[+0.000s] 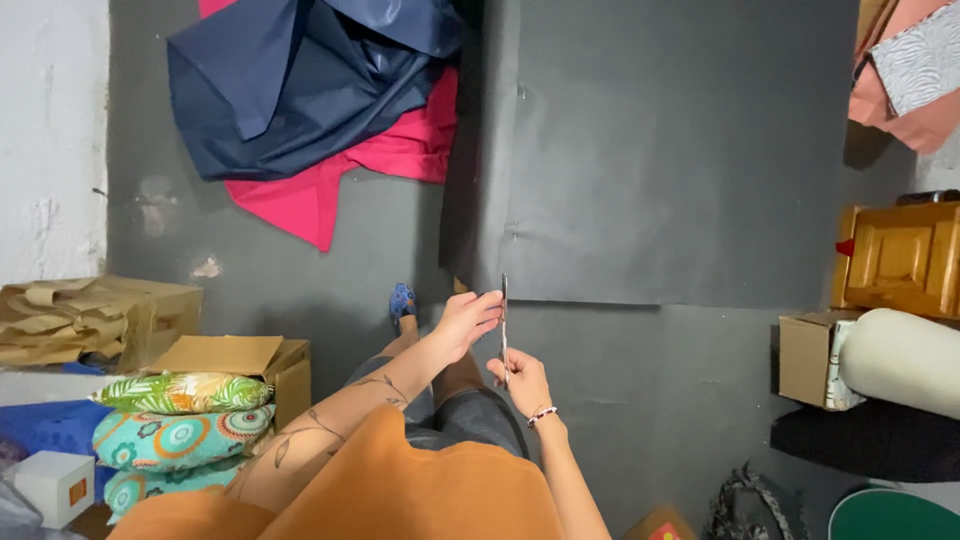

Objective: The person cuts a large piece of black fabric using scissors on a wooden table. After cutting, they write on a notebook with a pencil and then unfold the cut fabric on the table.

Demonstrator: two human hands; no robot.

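Apparently early going: right hand [522, 381] closed on scissors [504, 330], blades at near edge of the dark grey fabric sheet [680, 150] spread on the floor; left hand [468, 318] pinches that edge. Sheet looks mostly uncut.

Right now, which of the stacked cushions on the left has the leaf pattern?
The top cushion, white with green and orange leaves. The cushion beneath it is turquoise with round flower shapes, as is the bottom cushion.
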